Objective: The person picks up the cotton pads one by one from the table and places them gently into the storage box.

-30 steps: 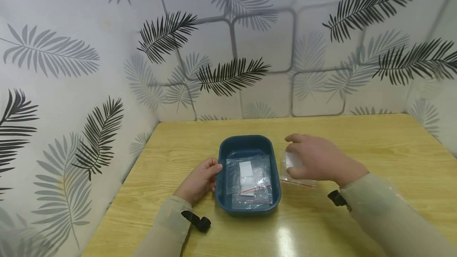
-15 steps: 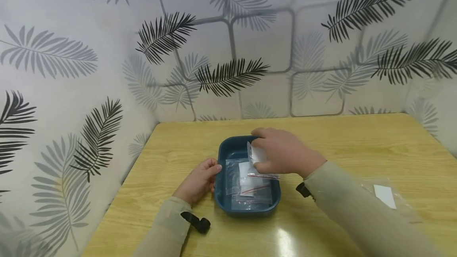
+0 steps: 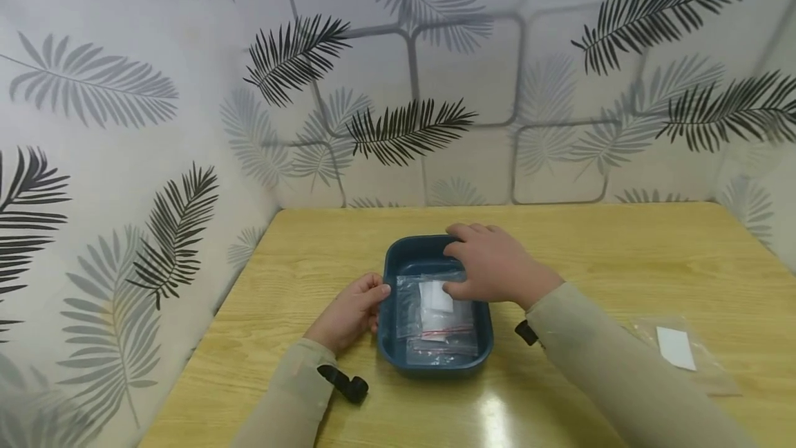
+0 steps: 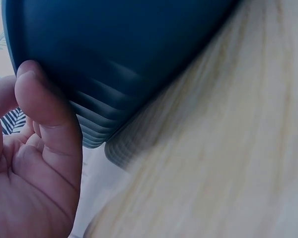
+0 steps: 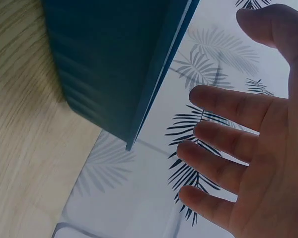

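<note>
A dark blue plastic bin point(image 3: 435, 370) stands on the table, holding several clear zip bags point(image 3: 443, 350) with red seal lines and white paper slips inside. At the bin's left side my left hand point(image 3: 347, 313) pinches the rim, thumb over the edge and fingers outside; the left wrist view shows the thumb point(image 4: 44, 99) on the bin's ribbed wall point(image 4: 97, 116). My right hand point(image 3: 504, 265) hovers over the bin's right side with nothing in it. In the right wrist view its fingers point(image 5: 213, 166) are spread and nearly straight, apart from the bin wall point(image 5: 104, 59).
Another clear bag point(image 3: 703, 375) with a white slip point(image 3: 676, 348) lies on the table to the right, beside the right forearm. The wooden table point(image 3: 348, 240) meets a leaf-patterned wall point(image 3: 460, 157) at the back and left.
My right hand picked up a zip bag right of the bin, carried it left over the bin and let it go onto the other bags. The left hand stays at the rim.
</note>
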A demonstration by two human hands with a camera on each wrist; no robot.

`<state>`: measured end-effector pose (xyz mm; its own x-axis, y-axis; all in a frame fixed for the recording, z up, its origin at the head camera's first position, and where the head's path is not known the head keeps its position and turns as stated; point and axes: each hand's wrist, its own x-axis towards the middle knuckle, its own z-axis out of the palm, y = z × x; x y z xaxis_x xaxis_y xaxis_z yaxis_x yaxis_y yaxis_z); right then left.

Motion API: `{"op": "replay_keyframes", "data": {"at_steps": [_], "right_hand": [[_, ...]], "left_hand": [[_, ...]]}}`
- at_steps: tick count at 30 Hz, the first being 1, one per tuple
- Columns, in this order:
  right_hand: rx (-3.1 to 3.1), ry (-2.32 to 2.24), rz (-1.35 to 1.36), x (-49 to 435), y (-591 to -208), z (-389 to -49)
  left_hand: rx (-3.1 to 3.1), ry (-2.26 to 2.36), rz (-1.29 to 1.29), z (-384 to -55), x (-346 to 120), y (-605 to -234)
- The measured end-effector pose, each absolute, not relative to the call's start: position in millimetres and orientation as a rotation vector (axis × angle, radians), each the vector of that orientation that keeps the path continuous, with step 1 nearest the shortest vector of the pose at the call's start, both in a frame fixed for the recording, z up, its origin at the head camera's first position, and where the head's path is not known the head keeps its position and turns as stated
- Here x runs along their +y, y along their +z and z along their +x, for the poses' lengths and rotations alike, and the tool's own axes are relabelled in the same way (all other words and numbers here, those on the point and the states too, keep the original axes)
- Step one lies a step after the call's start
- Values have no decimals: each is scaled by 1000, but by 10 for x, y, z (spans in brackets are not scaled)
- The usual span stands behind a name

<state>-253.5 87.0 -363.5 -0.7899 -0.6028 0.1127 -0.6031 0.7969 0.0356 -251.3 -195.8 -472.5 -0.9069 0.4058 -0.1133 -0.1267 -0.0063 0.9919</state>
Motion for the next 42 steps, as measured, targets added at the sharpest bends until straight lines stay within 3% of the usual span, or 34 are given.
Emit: {"op": "replay_keyframes", "data": {"at_steps": [42], "right_hand": [[-2909, 246, 773, 2321, -3992, -2224]], "left_hand": [[1895, 1972, 285, -2502, -1984, -4686]]}}
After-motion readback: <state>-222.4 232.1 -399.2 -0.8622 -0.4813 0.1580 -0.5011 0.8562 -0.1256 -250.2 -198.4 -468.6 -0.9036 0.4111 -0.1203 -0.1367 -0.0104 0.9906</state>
